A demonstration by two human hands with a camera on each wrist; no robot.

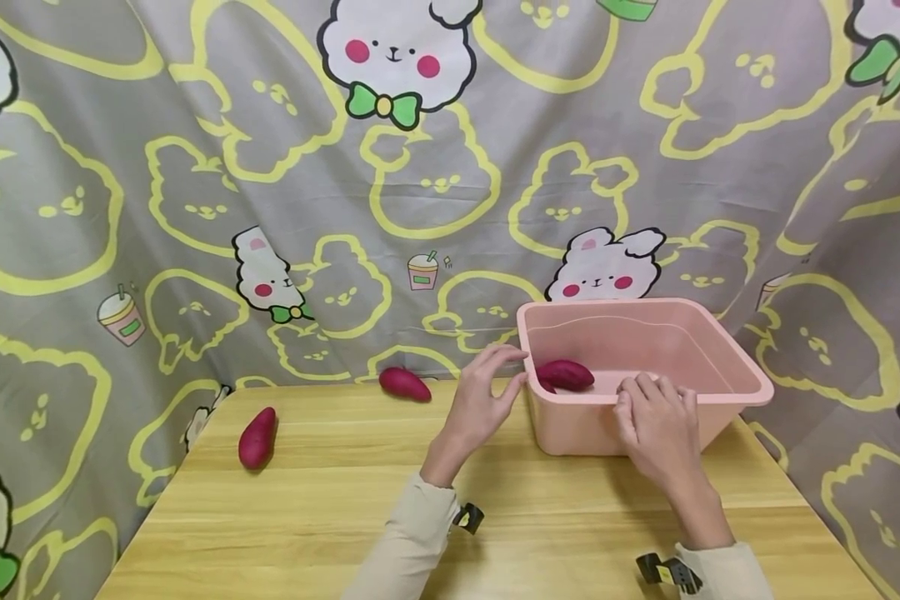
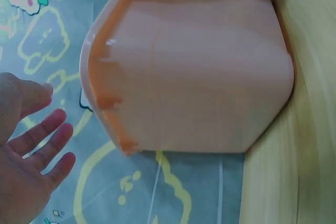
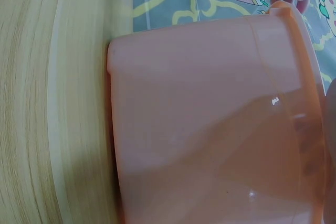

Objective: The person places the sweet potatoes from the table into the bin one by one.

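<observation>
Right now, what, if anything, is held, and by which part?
The right hand grips the pink bin by its near rim; the left hand holds nothing.

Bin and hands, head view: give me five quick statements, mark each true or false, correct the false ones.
1. The bin is pink. True.
2. Three sweet potatoes lie on the table outside the bin. False: two sweet potatoes do.
3. The right hand is at the bin's near rim. True.
4. The left hand holds a sweet potato. False: the left hand is empty, beside the bin's left rim.
5. At least one sweet potato is in the bin. True.
</observation>
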